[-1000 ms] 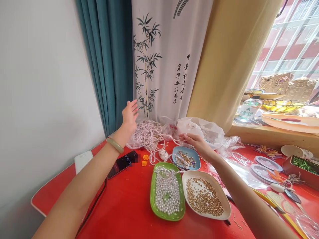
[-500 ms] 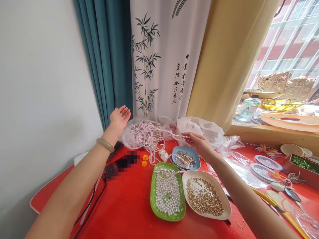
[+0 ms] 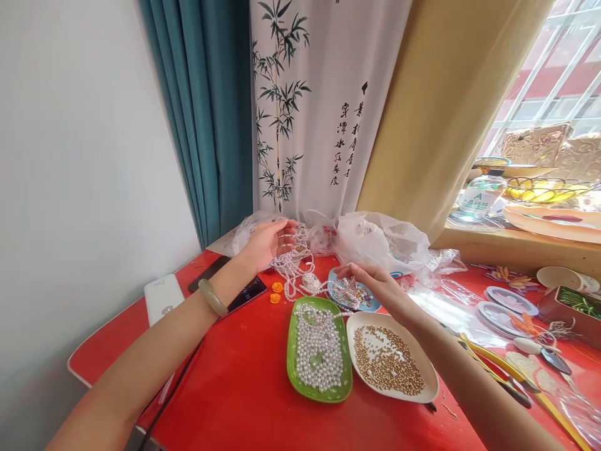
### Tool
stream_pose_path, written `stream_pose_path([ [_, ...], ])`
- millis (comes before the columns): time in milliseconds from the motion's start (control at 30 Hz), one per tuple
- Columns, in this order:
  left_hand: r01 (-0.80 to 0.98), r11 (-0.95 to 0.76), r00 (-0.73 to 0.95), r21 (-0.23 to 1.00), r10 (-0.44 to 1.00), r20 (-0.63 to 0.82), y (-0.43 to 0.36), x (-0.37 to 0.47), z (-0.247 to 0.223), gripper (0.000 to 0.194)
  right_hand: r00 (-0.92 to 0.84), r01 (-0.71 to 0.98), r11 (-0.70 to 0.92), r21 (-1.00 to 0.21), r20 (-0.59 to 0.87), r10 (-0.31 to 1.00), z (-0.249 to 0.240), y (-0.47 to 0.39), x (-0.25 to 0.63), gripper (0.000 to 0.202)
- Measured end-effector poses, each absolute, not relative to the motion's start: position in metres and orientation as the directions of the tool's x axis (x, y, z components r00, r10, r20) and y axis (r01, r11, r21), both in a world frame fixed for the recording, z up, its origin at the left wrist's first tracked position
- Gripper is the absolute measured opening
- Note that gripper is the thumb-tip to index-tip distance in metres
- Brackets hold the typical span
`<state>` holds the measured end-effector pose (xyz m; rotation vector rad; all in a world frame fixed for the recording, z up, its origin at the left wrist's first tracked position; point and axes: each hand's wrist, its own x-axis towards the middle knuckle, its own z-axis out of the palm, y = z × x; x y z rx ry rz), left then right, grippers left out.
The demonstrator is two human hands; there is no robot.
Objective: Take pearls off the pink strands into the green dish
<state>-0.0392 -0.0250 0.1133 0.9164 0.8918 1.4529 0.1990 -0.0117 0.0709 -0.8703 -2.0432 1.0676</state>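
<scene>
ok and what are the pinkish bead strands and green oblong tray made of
The pinkish bead strands look like pearl-finish plastic: even round beads with a soft sheen, though glass is possible. The green oblong tray is probably glossy moulded plastic, from its uniform colour and shiny rim.

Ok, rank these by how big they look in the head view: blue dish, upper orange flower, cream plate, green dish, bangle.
1. Cream plate and green dish: too alike to rank
2. Blue dish, partly hidden by the right hand
3. Bangle
4. Upper orange flower
</scene>
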Motion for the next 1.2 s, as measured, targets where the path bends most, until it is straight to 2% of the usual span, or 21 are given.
stream_pose_path([
  [67, -0.404, -0.090, -0.037, 0.910, 0.996, 0.082, -0.026, -0.036, 0.116, 0.017, -0.636, 0.288, 0.559, -0.778, 0.281, 0.719, 0.069, -0.019, 0.193, 0.039],
  [167, -0.398, -0.118, -0.025, 0.910, 0.993, 0.118, -0.026, -0.031, 0.126, 0.019, -0.715, 0.382, 0.730, -0.567, 0.320, 0.622, 0.063, -0.030, 0.182, 0.036],
  [233, -0.400, -0.129, -0.023, 0.908, 0.991, 0.131, -0.026, -0.028, 0.133, 0.020, -0.720, 0.444, 0.788, -0.427, 0.354, 0.597, 0.059, -0.035, 0.176, 0.033],
  [300, -0.402, -0.132, -0.016, 0.906, 0.990, 0.137, -0.027, -0.025, 0.141, 0.021, -0.700, 0.474, 0.797, -0.373, 0.388, 0.599, 0.057, -0.036, 0.173, 0.029],
  [400, -0.395, -0.137, 0.002, 0.908, 0.989, 0.150, -0.028, -0.018, 0.151, 0.020, -0.654, 0.496, 0.761, -0.418, 0.397, 0.644, 0.060, -0.032, 0.168, 0.025],
  [467, -0.390, -0.152, 0.009, 0.908, 0.986, 0.169, -0.027, -0.014, 0.157, 0.020, -0.644, 0.459, 0.728, -0.509, 0.374, 0.668, 0.063, -0.027, 0.162, 0.025],
  [600, -0.387, -0.196, 0.014, 0.901, 0.976, 0.218, -0.020, -0.005, 0.167, 0.021, -0.670, 0.208, 0.607, -0.767, 0.340, 0.660, 0.067, -0.020, 0.142, 0.033],
  [700, -0.383, -0.222, 0.010, 0.897, 0.970, 0.244, -0.010, 0.000, 0.173, 0.020, -0.639, 0.049, 0.490, -0.870, 0.350, 0.685, 0.067, -0.020, 0.125, 0.032],
  [867, -0.377, -0.229, -0.016, 0.897, 0.970, 0.241, 0.005, 0.003, 0.182, 0.022, -0.548, -0.085, 0.412, -0.907, 0.387, 0.741, 0.062, -0.021, 0.111, 0.028],
  [1200, -0.318, -0.298, -0.101, 0.900, 0.955, 0.280, 0.018, 0.009, 0.208, 0.026, -0.418, -0.284, 0.334, -0.899, 0.430, 0.800, 0.049, -0.007, 0.119, 0.030],
])
